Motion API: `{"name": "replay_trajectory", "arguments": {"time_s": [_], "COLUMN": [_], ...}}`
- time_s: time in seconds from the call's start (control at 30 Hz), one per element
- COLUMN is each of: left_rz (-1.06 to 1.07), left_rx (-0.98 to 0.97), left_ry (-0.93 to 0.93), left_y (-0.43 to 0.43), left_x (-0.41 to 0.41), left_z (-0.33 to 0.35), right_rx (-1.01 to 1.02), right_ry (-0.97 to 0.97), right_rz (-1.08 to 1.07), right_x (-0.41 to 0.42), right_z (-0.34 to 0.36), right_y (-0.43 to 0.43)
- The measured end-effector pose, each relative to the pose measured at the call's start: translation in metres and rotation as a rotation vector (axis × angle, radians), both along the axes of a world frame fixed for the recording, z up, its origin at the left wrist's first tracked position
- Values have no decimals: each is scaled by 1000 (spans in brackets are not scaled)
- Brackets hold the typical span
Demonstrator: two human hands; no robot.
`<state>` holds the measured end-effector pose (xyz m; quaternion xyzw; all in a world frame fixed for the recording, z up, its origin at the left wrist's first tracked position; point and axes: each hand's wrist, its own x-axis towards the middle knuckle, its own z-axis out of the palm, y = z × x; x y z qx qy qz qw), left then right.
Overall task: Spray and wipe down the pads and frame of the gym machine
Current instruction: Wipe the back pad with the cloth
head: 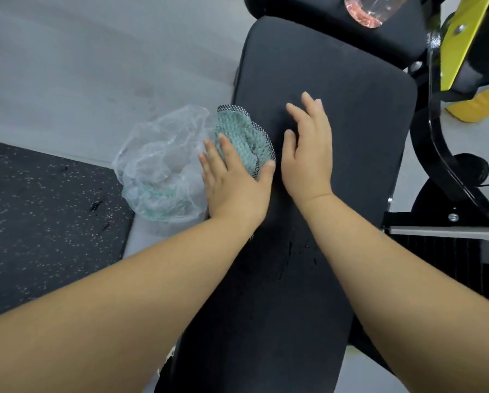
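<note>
Two hands were down on the pad [336, 89], both ours. Nearest us were some wet streaks [291, 251] on it, so we'd guess spraying was done there and wiping was the step in hand.

Our left hand [234, 188] pressed the cloth [246, 137] flat at the pad's left edge, fingers pretty much straight, thumb along the cloth's near side, not bunching it. Our right hand [308, 154] lay just beside it on bare pad, fingers loose and a bit spread, holding nothing.

What could've gone wrong:
- The cloth sat right at the edge, so one push outward and it'd probably slide off onto the bag [158, 171] on the floor [81, 66] below.
- With only a flat palm on it, the cloth could've skidded and left those streaks behind.
- The bare right hand could've smeared the wet spots.

To the left of the bag was a speckled mat [39, 222]. Farther off, the bottle [370, 9] of pink stuff rested on the next pad, which meant it was in the way of wiping there, and a long stroke might've knocked it. The yellow frame [458, 43] stood far right and looked untouched, hard to say.
</note>
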<state>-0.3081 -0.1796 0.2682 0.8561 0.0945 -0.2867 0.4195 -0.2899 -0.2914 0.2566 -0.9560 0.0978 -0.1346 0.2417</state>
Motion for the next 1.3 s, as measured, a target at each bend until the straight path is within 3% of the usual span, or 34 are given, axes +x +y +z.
{"name": "replay_trajectory", "arguments": {"time_s": [0.1,0.2,0.43,0.6,0.73,0.9,1.07,1.17,1.3], "left_rz": [136,200,319,265,338,215,68,119,253], "left_rx": [19,77,-87,-63,-46,-90,-35,-72,-205], "left_ry": [-12,-103,-209,-158,-168,-167,-58,-55,-185], "left_y": [-10,-14,-20,-5,-13,-34,-10,-5,-26], "left_x": [18,52,97,62,110,178,116,107,163], "left_z": [-8,-14,-8,-16,-6,6,-6,-4,7], "right_rx": [-227,-342,-340,-340,-345,-351,-363,-370,-374], "right_ry": [23,-81,-94,-51,-56,-60,-56,-60,-72], "right_rz": [18,-14,-11,-9,-13,-7,-8,-16,-7], "right_x": [30,39,38,36,36,37,36,36,35], "right_z": [-15,-23,-29,-28,-29,-30,-30,-31,-33], "right_y": [-21,-27,-27,-26,-27,-27,-26,-26,-27]}}
